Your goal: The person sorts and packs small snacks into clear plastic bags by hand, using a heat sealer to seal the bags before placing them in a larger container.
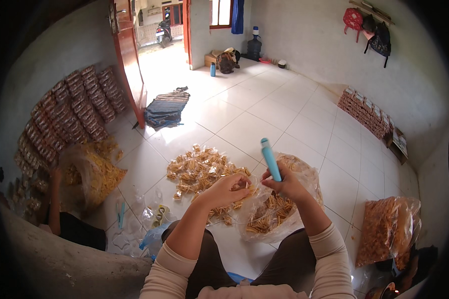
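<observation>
The right hand is gripping a slim teal tool, its fingers wrapping the lower part while the long end is pointing up and away, ahead of the knuckles. The left hand is hovering just beside it, palm down with fingers curling and thumb facing the fingertips; clear film is showing in the gap between the two hands, but it is so transparent that I cannot tell whether the left fingertips are pinching it. Right below the hands, a large clear bag is lying open on the tiled floor, its side rising past the right hand, and thin brown snack sticks are filling it. Ahead of the left hand and to its left, a loose heap of small snack packets is spreading over the tiles. The tool is looking light and stiff, probably smooth, so the lower body where the right hand is closing round it is seeming the sound place to hold. The film is probably being thin, limp and slippery, calling for a fingertip pinch at its edge; the sticks are looking dry and brittle, so squeezing the filled part is risking breakage.
</observation>
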